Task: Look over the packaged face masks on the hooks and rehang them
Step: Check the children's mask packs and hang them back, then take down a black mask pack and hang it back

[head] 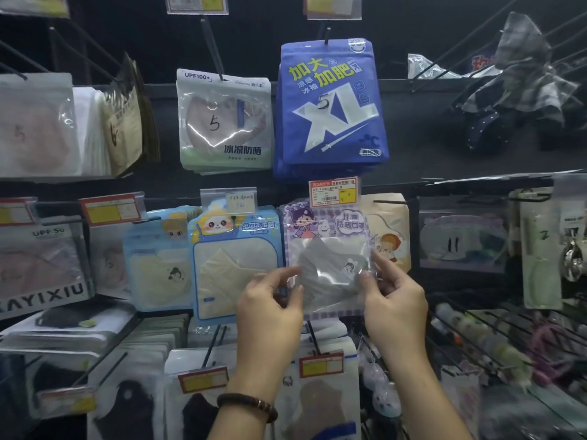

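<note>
A purple checked mask pack (327, 249) with a cartoon girl and a grey mask inside hangs at the middle of the rack, under a red price tag (333, 191). My left hand (270, 300) pinches its lower left edge. My right hand (394, 300) pinches its lower right edge. To its left hangs a light blue pack (235, 262) with a cream mask. A cream pack (392, 233) with a red-haired figure hangs behind on the right. Whether the purple pack's hole sits on its hook is hidden by the tag.
Above hang a blue XL pack (330, 106) and a white-green pack (224, 122) marked 5. More mask packs fill hooks on the left (41, 265) and below (320, 392). Black wire hooks (476, 331) jut out at the right, with small items on them.
</note>
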`<state>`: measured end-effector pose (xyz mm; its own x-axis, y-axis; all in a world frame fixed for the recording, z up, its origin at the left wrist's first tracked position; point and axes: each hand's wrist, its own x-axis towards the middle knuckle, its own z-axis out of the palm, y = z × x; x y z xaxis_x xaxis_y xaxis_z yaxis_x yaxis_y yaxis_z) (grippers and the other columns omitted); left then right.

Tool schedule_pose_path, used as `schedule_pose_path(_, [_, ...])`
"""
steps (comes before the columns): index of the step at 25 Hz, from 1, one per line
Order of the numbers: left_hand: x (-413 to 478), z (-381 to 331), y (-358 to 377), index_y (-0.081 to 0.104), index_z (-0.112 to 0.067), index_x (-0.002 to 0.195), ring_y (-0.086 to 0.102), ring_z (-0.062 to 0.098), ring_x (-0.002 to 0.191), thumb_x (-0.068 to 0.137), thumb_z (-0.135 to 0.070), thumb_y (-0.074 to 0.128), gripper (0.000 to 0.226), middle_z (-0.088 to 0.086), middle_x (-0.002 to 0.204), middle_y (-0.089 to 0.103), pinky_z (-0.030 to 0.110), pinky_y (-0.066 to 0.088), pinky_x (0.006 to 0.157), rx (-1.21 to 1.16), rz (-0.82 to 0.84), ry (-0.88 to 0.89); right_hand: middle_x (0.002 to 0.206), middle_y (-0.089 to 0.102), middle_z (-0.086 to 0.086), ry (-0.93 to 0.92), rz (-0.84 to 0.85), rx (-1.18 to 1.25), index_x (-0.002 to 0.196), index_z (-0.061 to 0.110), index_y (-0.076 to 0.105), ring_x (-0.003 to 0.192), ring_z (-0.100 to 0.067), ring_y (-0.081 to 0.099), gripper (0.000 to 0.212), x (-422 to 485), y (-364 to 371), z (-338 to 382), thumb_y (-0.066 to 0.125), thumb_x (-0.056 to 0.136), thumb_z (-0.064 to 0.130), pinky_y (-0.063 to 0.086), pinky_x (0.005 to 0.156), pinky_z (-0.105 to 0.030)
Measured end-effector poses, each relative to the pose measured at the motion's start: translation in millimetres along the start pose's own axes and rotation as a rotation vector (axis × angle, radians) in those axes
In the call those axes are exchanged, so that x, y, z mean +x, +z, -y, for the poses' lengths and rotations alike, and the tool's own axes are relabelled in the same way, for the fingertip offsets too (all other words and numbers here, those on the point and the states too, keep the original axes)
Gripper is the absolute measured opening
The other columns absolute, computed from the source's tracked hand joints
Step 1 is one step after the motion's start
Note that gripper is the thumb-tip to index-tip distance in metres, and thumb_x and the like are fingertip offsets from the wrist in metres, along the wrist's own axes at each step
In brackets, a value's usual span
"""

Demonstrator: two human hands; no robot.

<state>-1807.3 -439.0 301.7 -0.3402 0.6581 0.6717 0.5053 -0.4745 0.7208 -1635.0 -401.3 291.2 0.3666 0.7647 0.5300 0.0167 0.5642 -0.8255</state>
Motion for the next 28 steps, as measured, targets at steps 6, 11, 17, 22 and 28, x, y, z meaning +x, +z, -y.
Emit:
schedule_pose_path(6, [-5.2,-1.4,6.0,0.070,-0.039,0.134,0.066,-0.001,0.088,0.097,-0.031,0.077,0.039,-0.017,0.109,0.058,0.015,0.057,0.083,0.148,0.060,0.018,0.146,0.063,0.009,-0.001,0.104,-0.155,0.152,0.028,0.060,0.132,-0.011,0.060,0.051,0.5,-4.8,0.4,0.073,0.103,0.028,0.053,0.109,-0.033])
schedule_pose_path(11, [-12.7,0.7,-4.5,0.074,-0.038,0.122,0.067,-0.003,0.094,0.096,-0.034,0.076,0.026,-0.018,0.110,0.065,0.021,0.060,0.087,0.222,-0.001,0.040,0.140,0.050,0.011,-0.058,0.117,-0.316,0.145,0.027,0.062,0.139,-0.015,0.050,0.045,-16.1,2.3,-1.5,0.073,0.101,0.031,0.049,0.113,-0.040])
schedule_pose_path(17, [-19.7,12.1,-56.4,0.079,-0.035,0.094,0.068,-0.008,0.084,0.095,-0.034,0.076,0.003,-0.026,0.087,0.075,0.004,0.047,0.072,0.377,-0.046,-0.015,0.115,0.066,0.009,-0.209,0.213,-0.285,0.118,0.027,0.073,0.104,-0.008,0.063,0.022,-46.5,37.4,2.8,0.077,0.096,0.024,0.050,0.093,-0.026])
schedule_pose_path(22, [-29.9,30.6,-120.9,0.077,-0.038,0.088,0.067,-0.010,0.081,0.095,-0.036,0.075,0.008,-0.028,0.081,0.073,0.007,0.047,0.066,0.435,-0.086,-0.122,0.100,0.073,0.016,-0.173,0.396,-0.197,0.105,0.032,0.074,0.095,0.005,0.066,0.013,-93.6,87.0,13.0,0.077,0.095,0.024,0.050,0.080,-0.017])
schedule_pose_path(28, [-36.6,57.6,-208.0,0.077,-0.040,0.089,0.068,-0.007,0.080,0.095,-0.040,0.074,0.007,-0.028,0.084,0.074,0.017,0.056,0.070,0.394,-0.028,-0.141,0.097,0.075,0.019,-0.126,0.438,-0.232,0.104,0.035,0.073,0.093,0.002,0.068,0.008,-154.6,146.4,33.8,0.075,0.097,0.031,0.051,0.078,-0.020])
